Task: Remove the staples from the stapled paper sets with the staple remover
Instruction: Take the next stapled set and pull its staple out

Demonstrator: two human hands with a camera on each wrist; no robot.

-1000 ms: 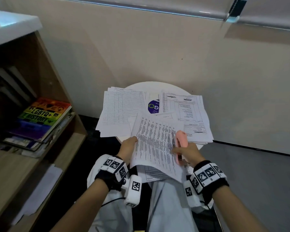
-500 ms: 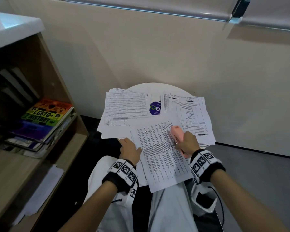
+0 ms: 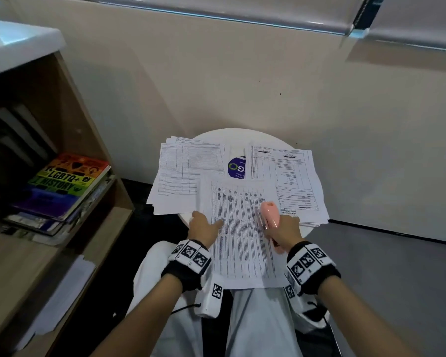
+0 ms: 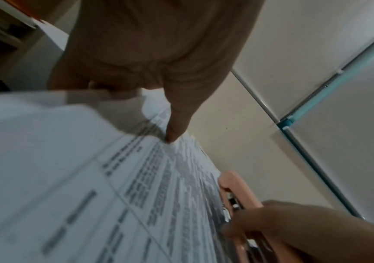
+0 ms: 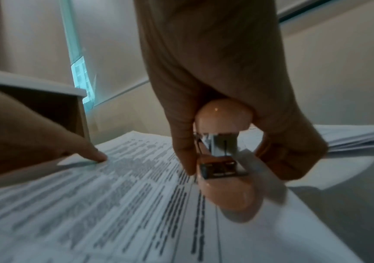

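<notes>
Pin printed paper set flat with straightened left hand fingers while right hand, fingers curled around pink staple remover, seeks the unseen staple.

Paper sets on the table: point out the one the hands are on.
The nearest paper set, with dense printed columns, overhanging the round table onto the lap. The left hand presses it; the right hand holds the pink staple remover on it.
</notes>
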